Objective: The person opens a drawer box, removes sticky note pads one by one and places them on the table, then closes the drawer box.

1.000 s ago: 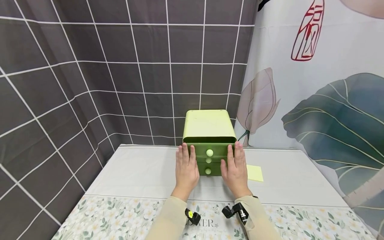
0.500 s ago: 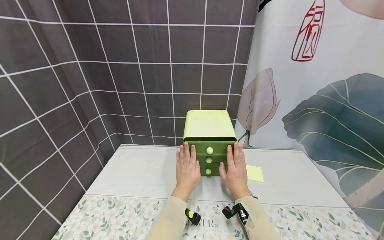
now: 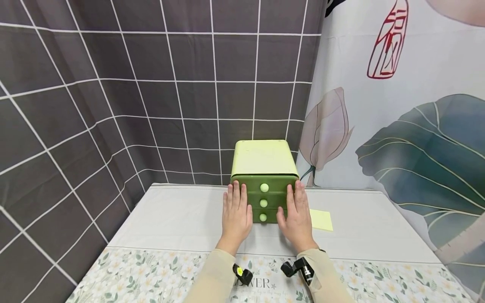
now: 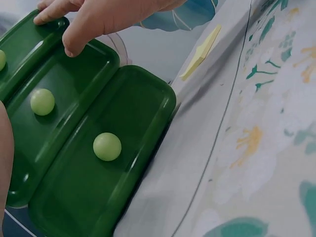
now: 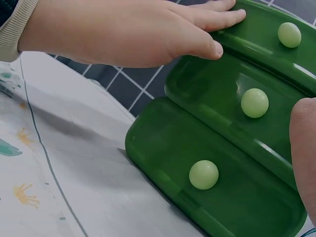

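A small drawer cabinet (image 3: pixel 265 156) with a light green shell stands on the table. Its three dark green drawers each carry a round pale green knob, and the top drawer (image 3: pixel 278 183) sits level with the shell's front edge. Straight fingers of my left hand (image 3: pixel 235 216) rest against the left side of the drawer fronts. My right hand (image 3: pixel 298 219) lies the same way on the right side, fingers straight. In the right wrist view, fingertips touch the top drawer near its end, and the bottom drawer (image 5: pixel 163 143) shows whole.
A pale yellow paper pad (image 3: pixel 321 220) lies on the table right of the cabinet. The white tabletop (image 3: pixel 182 214) has a floral cloth (image 3: pixel 151 273) along its front. A dark grid-patterned curtain (image 3: pixel 189 97) hangs behind, a printed white one on the right.
The top drawer has slid back into the cabinet, closing the dark gap under the shell's edge. Both hands have stayed against the fronts, moving only slightly.
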The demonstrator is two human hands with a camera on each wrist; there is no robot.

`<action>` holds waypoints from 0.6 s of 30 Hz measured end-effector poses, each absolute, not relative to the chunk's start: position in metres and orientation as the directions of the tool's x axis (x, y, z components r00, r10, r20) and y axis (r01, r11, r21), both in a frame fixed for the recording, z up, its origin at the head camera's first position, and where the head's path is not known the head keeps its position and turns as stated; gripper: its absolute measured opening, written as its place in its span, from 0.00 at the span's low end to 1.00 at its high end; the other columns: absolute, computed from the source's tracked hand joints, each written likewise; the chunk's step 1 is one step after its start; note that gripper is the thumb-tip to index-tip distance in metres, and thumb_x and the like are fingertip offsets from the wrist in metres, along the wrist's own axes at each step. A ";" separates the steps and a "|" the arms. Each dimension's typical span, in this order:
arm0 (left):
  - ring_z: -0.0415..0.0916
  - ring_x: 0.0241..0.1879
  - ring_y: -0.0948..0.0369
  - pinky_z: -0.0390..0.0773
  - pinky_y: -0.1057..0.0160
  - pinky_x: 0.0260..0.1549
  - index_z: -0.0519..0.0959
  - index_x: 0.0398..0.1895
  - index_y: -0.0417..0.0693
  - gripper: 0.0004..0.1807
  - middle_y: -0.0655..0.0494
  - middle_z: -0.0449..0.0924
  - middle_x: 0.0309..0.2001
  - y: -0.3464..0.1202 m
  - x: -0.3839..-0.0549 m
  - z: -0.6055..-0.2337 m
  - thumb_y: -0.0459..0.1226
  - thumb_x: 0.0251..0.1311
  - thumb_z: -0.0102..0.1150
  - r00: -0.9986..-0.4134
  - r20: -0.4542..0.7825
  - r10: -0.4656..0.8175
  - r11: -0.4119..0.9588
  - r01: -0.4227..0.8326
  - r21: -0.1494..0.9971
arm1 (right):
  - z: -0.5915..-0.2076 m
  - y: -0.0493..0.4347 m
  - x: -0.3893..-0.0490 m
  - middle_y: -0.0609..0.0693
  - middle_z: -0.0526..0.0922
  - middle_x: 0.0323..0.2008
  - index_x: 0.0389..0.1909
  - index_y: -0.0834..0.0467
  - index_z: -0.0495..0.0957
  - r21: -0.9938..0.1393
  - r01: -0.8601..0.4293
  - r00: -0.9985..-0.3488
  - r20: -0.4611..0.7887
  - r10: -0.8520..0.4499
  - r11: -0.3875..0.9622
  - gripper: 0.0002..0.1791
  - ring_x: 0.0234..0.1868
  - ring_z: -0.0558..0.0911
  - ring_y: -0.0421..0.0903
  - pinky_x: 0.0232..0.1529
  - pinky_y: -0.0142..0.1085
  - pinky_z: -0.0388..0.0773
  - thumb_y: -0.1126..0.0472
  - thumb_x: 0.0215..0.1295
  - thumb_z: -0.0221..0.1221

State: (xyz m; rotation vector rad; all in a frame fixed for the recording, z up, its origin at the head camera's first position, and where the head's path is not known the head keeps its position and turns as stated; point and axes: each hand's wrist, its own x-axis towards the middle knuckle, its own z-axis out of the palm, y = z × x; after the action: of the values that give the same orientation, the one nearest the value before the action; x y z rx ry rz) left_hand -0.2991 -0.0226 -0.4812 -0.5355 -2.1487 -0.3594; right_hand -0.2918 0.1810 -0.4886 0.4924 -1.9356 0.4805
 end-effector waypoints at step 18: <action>0.23 0.80 0.50 0.27 0.54 0.77 0.38 0.81 0.37 0.42 0.47 0.22 0.82 -0.026 -0.304 -0.494 0.38 0.72 0.45 -0.584 0.769 0.260 0.844 0.524 0.113 | -0.502 0.184 -0.293 0.62 0.44 0.80 0.76 0.71 0.54 -0.176 -0.516 -0.481 0.869 -0.114 0.838 0.45 0.81 0.45 0.57 0.80 0.44 0.42 0.67 0.57 0.59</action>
State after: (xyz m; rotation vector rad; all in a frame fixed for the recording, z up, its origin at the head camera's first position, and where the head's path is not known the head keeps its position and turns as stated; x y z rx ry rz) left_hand -0.3044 -0.0255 -0.4939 -0.5676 -2.2143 -0.4214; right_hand -0.2929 0.1840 -0.5015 0.4621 -2.0410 0.5208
